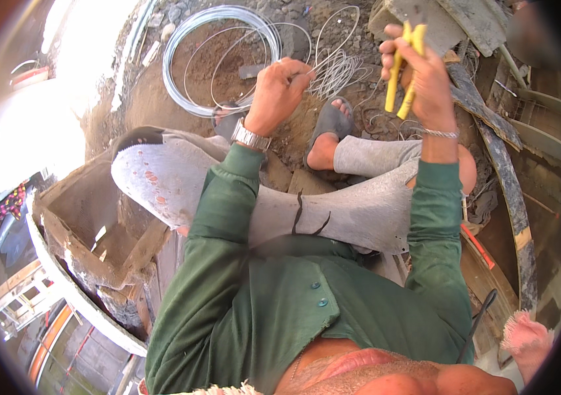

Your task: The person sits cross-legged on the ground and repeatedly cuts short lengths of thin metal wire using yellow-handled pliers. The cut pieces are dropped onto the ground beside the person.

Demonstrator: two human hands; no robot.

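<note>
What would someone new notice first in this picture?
Probably the yellow-handled pliers, gripped in the right hand at the upper right. Next, the left hand pinching thin wire strands at top centre, with a big wire coil on the dirt ground beyond it.

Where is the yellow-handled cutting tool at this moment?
In the head view, the yellow-handled tool is at upper right, gripped in the right hand, just right of the loose wire bundle that the left hand holds.
</note>
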